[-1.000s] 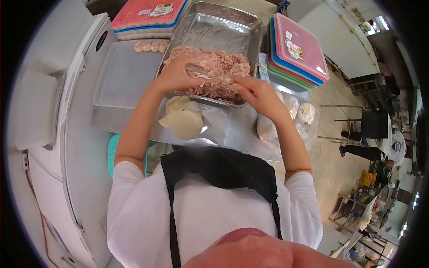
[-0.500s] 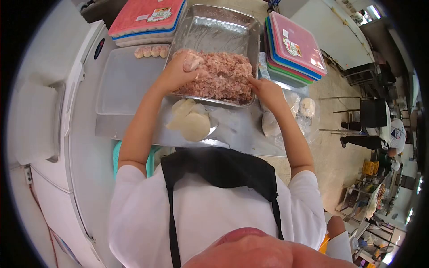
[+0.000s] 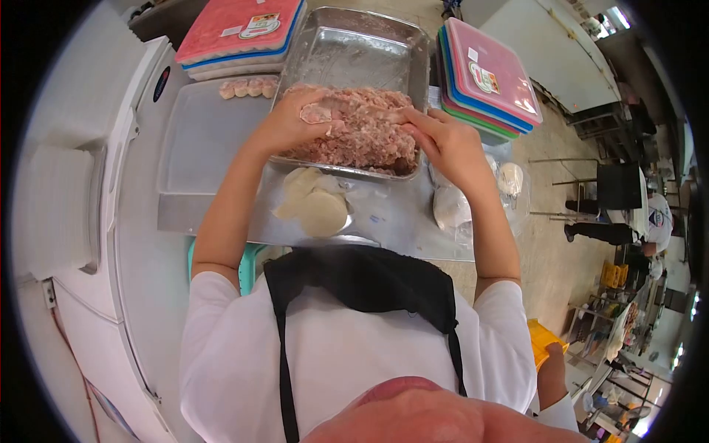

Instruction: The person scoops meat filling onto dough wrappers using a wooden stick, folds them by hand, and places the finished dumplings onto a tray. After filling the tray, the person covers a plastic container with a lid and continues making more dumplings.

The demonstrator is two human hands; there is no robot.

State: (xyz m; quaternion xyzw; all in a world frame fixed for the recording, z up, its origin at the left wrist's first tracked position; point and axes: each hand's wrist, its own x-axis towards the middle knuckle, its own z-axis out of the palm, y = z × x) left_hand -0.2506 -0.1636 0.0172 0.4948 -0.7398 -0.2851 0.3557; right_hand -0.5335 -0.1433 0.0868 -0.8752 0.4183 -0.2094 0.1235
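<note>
A metal tray [image 3: 354, 55] holds a mound of minced meat [image 3: 369, 140] in its near half. My left hand [image 3: 299, 120] is at the mound's left side, with a flat wrapper smeared with meat [image 3: 316, 113] on it; the fingers curl around this wrapper. My right hand [image 3: 439, 136] reaches over the tray's right edge, its fingers stretched into the meat. Pale round wrappers [image 3: 321, 210] lie in a loose pile on the metal table in front of the tray. A row of filled dumplings [image 3: 249, 88] sits on the left plastic lid.
Stacked coloured containers stand at the back left [image 3: 236, 29] and at the right [image 3: 491, 74]. Bagged dough [image 3: 452, 207] lies at the table's right side. A white fridge [image 3: 140, 221] is on the left. Another person's arm [image 3: 552, 380] holds a yellow crate [image 3: 543, 340] at the lower right.
My right hand has moved left from the tray's edge into the meat. The wrapper in my left hand now shows flatter. A yellow crate has come into fuller view beside the other person's arm.
</note>
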